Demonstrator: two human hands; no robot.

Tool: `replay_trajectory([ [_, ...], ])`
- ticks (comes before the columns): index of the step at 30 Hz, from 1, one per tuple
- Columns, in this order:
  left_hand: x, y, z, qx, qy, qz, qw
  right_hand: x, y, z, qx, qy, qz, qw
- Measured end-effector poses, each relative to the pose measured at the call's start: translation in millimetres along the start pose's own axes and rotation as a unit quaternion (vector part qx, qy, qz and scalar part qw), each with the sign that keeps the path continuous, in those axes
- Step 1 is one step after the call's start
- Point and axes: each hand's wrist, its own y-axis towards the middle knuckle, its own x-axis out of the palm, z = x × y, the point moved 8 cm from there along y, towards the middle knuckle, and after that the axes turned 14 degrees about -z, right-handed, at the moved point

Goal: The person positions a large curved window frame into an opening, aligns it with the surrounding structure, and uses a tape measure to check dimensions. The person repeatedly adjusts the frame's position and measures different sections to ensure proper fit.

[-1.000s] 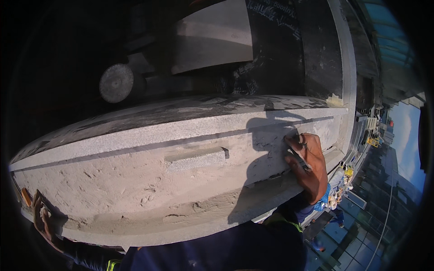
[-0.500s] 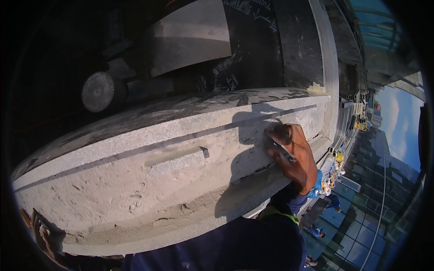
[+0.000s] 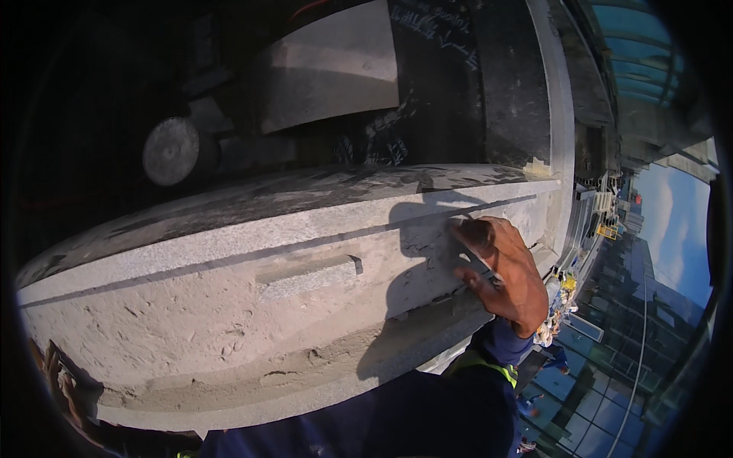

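In front of me lies a long pale stone piece (image 3: pixel 259 229) with a rough, sandy grey surface and a straight groove along its far side. A short speckled rectangle (image 3: pixel 311 281) shows in its middle; whether it is raised or recessed I cannot tell. My right hand (image 3: pixel 508 278) is over the piece's right part, fingers curled toward the thumb. Its fingertips are blurred and in shadow, so what they hold, if anything, is hidden. At the left end my left hand (image 3: pixel 65 385), partly cut off by the dark rim, rests against the edge with fingers stretched and apart.
Beyond the stone is a dark recess with a round grey disc-ended cylinder (image 3: pixel 171 151), a pale panel (image 3: pixel 328 69) and dark boards with white marks. A pale ledge (image 3: pixel 561 114) runs along the right. Farther right, several people and a yellow item (image 3: pixel 608 231) appear by glass facades.
The view has shifted slightly, so the stone sits a little lower. My right hand appears slightly farther right and lower, still curled over the same part. My left hand stays at the left end.
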Motion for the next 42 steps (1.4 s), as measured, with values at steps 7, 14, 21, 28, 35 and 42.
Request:
replay_trajectory([
  [7, -2.3, -0.5, -1.7, 0.001, 0.006, 0.001, 1.000, -0.5, 6.6, -9.9, -0.015, -0.025, -0.002, 1.000],
  [14, -2.4, -0.9, -1.0, 0.013, 0.009, 0.003, 1.000, 4.4, 23.0, -31.7, -0.059, -0.011, -0.043, 0.997],
  [21, -7.5, -3.5, -4.0, 0.020, 0.013, 0.004, 1.000, 8.8, 41.9, -49.6, -0.125, -0.070, -0.015, 0.990],
  [28, -19.1, -5.3, -15.6, 0.021, 0.019, 0.007, 1.000, 18.8, 60.9, -62.3, -0.135, -0.079, 0.025, 0.987],
  [35, -35.7, -4.9, -18.5, 0.066, 0.007, 0.006, 0.998, 23.8, 28.5, -79.8, -0.002, -0.143, -0.028, 0.989],
  [42, -38.9, -4.5, -23.9, 0.085, -0.003, 0.011, 0.996, 30.7, -58.9, -116.3, 0.103, -0.094, 0.182, 0.973],
])
